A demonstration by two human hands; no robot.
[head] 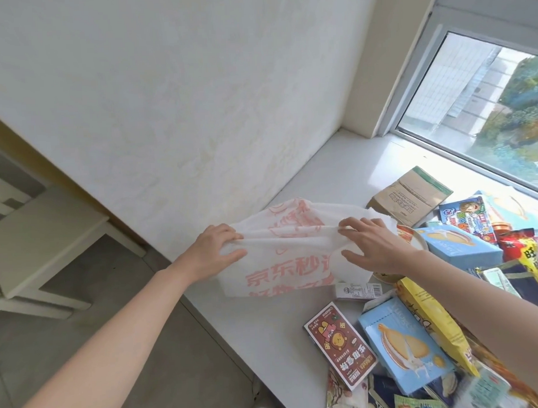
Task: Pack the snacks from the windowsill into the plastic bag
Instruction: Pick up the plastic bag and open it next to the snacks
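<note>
1. The thin white plastic bag with pink printed characters (282, 264) lies limp on the pale grey windowsill (336, 171), close to the side wall, and its long axis runs left to right between the two hands
2. The left hand (223, 248) pinches the bag's left end, with the fingers curled over a raised fold and the thumb beneath it
3. The right hand (373, 246) pinches the right end of the same fold, so the film is drawn into a ridge between the hands
4. The snacks lie to the right of the bag and towards the person. The light blue biscuit box (404, 345), the dark red cartoon-printed box (340, 351) and the yellow foil packet (433, 323) are nearest, and the brown paper pouch (411, 199) is further back by the window
5. The right hand is clearly nearer the pile, so it seems the natural one to fetch snacks while the left keeps the bag
6. The bag looks translucent, wrinkled and apparently empty. No open mouth shows, and I cannot tell which edge it is, so it probably has to be parted first, best facing right
</note>
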